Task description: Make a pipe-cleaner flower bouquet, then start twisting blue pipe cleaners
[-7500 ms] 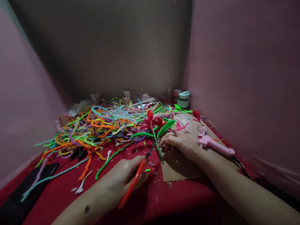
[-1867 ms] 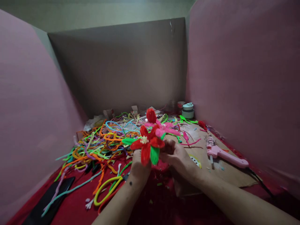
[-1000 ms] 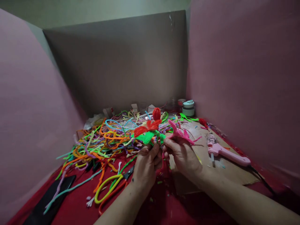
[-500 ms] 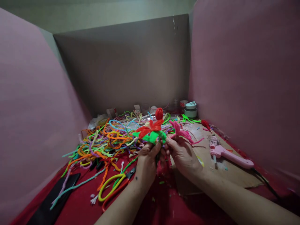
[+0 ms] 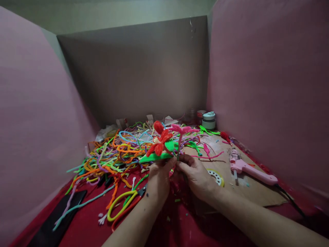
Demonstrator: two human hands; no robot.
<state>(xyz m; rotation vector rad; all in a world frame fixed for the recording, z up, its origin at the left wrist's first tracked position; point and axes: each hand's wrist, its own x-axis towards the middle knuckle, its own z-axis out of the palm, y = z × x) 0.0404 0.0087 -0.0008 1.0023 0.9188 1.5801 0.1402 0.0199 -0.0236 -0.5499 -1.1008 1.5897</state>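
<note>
My left hand (image 5: 159, 176) is closed around the lower part of a fuzzy bunch with a red flower (image 5: 160, 143), a round red bud (image 5: 158, 127) and green leaves (image 5: 155, 157). Close beside it, my right hand (image 5: 196, 173) pinches the stem of a pink flower (image 5: 183, 129), which stands upright against the right side of the bunch. The fingertips of both hands nearly meet where the stems come together; the stem ends below are hidden by the fingers.
Tangled coloured pipe cleaners (image 5: 123, 151) spread behind and left. Scissors (image 5: 123, 206) and a black flat object (image 5: 58, 219) lie front left. On cardboard (image 5: 257, 192) at right are a pink glue gun (image 5: 253, 171) and a yellow-rimmed white reel (image 5: 216, 177); a lidded jar (image 5: 209, 120) stands behind.
The pink flower has moved left and up against the bunch, now upright. The red flower has turned and tilted left. My right hand has shifted slightly, uncovering the reel.
</note>
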